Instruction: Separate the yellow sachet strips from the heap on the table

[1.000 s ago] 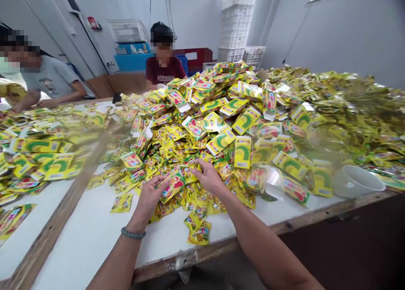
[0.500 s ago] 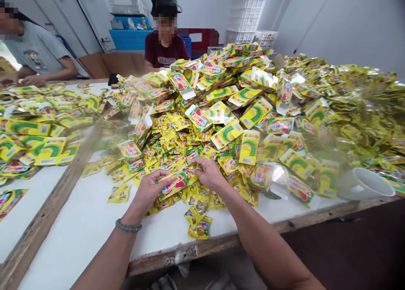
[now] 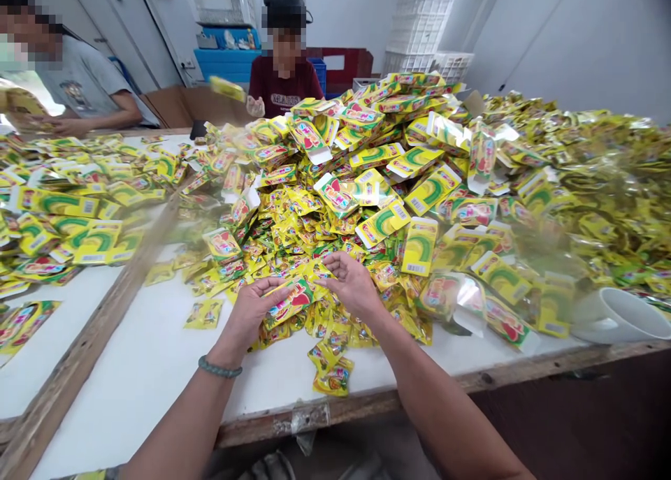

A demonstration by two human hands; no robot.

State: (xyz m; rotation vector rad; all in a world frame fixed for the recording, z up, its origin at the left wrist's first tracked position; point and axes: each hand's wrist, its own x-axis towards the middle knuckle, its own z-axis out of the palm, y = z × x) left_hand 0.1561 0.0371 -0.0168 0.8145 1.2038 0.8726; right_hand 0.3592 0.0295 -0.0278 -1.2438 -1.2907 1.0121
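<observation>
My left hand is closed around a yellow carton with red print, held just above the white table. My right hand pinches a small yellow sachet at the carton's open end. Both hands hover at the near edge of a big heap of yellow sachets and flat cartons. A few loose sachets lie just below my hands. A green bead bracelet circles my left wrist.
A white bowl sits at the table's right edge. A wooden strip divides the table from a second surface holding more cartons. Two other people sit at the far side. White crates stack behind.
The view tilted slightly; my hands stay at the carton, the right fingers shifting at its open end. The far person now lifts a yellow pack.
</observation>
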